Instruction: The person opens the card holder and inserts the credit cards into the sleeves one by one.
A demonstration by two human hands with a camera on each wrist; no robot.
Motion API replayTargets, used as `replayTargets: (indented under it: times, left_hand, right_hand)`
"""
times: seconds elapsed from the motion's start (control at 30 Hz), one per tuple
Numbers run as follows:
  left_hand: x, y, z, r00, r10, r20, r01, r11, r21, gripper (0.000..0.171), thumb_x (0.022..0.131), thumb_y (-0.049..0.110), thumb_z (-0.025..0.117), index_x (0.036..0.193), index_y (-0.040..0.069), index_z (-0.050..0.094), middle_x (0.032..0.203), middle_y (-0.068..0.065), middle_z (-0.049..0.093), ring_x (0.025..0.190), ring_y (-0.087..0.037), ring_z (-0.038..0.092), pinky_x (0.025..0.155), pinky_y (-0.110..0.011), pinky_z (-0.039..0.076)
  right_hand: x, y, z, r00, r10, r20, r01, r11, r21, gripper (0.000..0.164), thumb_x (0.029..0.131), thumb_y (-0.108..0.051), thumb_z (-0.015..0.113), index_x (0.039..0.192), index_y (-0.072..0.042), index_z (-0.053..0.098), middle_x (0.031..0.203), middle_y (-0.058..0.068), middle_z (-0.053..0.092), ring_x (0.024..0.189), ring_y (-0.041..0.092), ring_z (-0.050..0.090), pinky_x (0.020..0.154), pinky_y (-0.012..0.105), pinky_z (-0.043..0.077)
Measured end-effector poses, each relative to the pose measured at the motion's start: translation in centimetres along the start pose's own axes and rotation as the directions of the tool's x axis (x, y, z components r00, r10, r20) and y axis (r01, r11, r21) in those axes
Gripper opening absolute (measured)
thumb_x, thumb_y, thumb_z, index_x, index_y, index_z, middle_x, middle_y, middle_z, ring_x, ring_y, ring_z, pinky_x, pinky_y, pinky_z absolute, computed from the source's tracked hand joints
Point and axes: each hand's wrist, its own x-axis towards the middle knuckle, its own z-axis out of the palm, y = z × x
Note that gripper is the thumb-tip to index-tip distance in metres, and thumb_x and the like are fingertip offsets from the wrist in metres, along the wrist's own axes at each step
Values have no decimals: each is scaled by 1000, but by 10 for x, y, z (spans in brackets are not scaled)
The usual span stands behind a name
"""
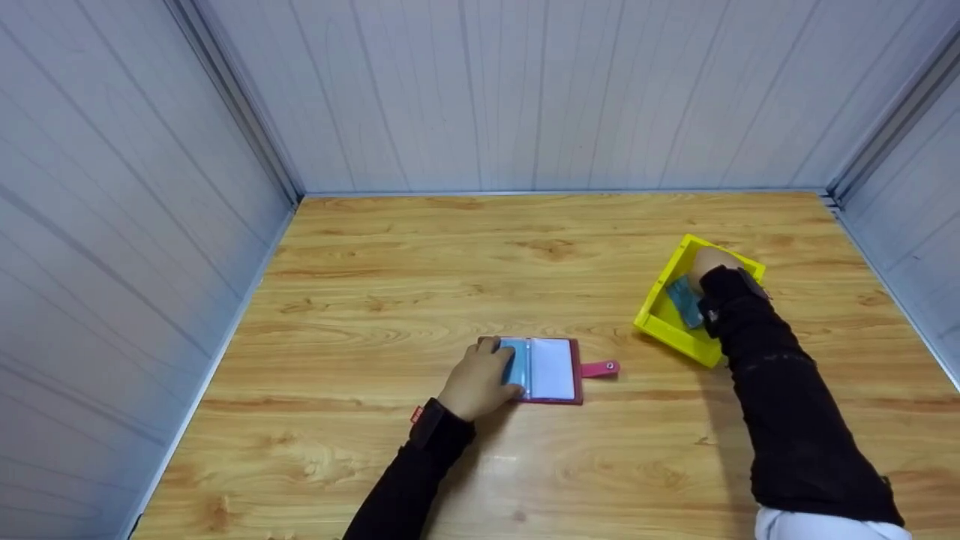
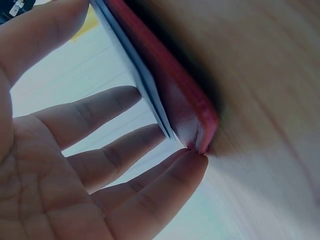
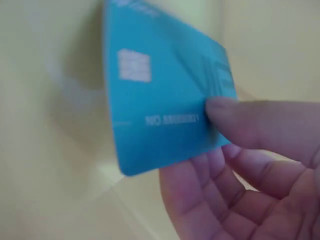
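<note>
An open card holder (image 1: 576,375) with a reddish cover and clear pockets lies before me, its pink snap strap (image 1: 601,368) pointing right. My left hand (image 1: 478,380) rests over its left part, fingers at the far edge and thumb near the close edge. In the left wrist view the fingertips touch the pages (image 2: 132,62) and a corner of the red cover (image 2: 197,107). My right hand (image 1: 711,266) reaches into a yellow box (image 1: 679,341). Between thumb and fingers it pinches a blue card (image 3: 160,95) with a chip and printed number, tilted upright.
The wooden table (image 1: 390,270) carries the box at the right and the card holder near the middle. Pale panel walls (image 1: 510,97) enclose the table at the back, left and right.
</note>
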Motion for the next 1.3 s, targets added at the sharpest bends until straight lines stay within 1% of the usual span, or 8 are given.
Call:
replayTargets:
  times: [0.33, 0.47, 0.53, 0.63, 0.73, 0.83, 1.07, 1.3]
  left_hand:
    - [1, -2, 0, 1000, -1, -2, 1, 1000, 2, 68, 83, 36, 75, 139, 4, 53, 148, -25, 42, 131, -44, 45, 106, -52, 43]
    - [1, -2, 0, 1000, -2, 0, 2, 1000, 0, 68, 84, 36, 75, 140, 4, 52, 148, -25, 42, 132, -44, 45, 106, -52, 43]
    - [1, -2, 0, 1000, 0, -1, 0, 1000, -7, 68, 84, 35, 75, 140, 4, 52, 148, -25, 42, 132, -44, 45, 106, -52, 43]
    - [0, -2, 0, 1000, 4, -3, -4, 1000, -25, 67, 85, 35, 75, 139, 3, 52, 148, -25, 42, 132, -44, 44, 105, -52, 44]
    - [1, -2, 0, 1000, 7, -3, -7, 999, -39, 67, 85, 34, 75, 139, 3, 52, 147, -25, 42, 133, -44, 44, 105, -52, 44]
    - [1, -1, 0, 1000, 8, -2, -8, 999, -39, 67, 85, 34, 74, 140, 3, 52, 148, -25, 42, 133, -44, 44, 105, -52, 43]
    - [2, 0, 0, 1000, 8, 6, -8, 999, -34, 67, 86, 34, 73, 140, 3, 51, 149, -25, 41, 133, -44, 43, 106, -52, 43]
    - [1, 2, 0, 1000, 5, 10, -5, 1000, -29, 68, 86, 35, 73, 141, 3, 50, 149, -25, 40, 134, -44, 43, 107, -53, 42]
  right_hand:
    - [-6, -1, -24, 997, -22, -80, 35, 985, 166, 31, 83, -2, 40, 55, -15, 34, 52, -4, 26, 47, 12, 24, 49, 26, 27]
    - [-18, -4, -39, 989, -43, -140, 69, 980, 188, 34, 86, -5, 42, 55, -16, 33, 51, -6, 22, 46, 10, 19, 48, 26, 24]
    - [-24, -7, -44, 984, -53, -171, 85, 979, 187, 30, 89, -6, 42, 59, -8, 46, 51, 0, 32, 47, 12, 25, 50, 28, 27]
    - [-33, -12, -50, 976, -72, -205, 112, 976, 189, 30, 94, -11, 42, 93, 8, 65, 74, 22, 58, 61, 27, 49, 60, 37, 39]
    - [-40, -20, -52, 972, -103, -209, 151, 962, 229, 42, 98, -15, 42, 127, 12, 56, 120, 36, 57, 95, 43, 56, 78, 48, 44]
    - [-43, -29, -50, 972, -131, -193, 184, 940, 288, 42, 99, -18, 45, 130, 9, 55, 124, 34, 56, 103, 43, 59, 84, 49, 49]
    - [-43, -49, -33, 970, -208, -123, 241, 870, 430, 36, 99, -18, 50, 124, 6, 58, 116, 26, 61, 81, 16, 63, 72, 28, 56]
    - [-43, -68, -7, 964, -256, -75, 254, 794, 552, 34, 100, -20, 53, 122, 5, 57, 113, 22, 63, 78, 11, 64, 73, 27, 57]
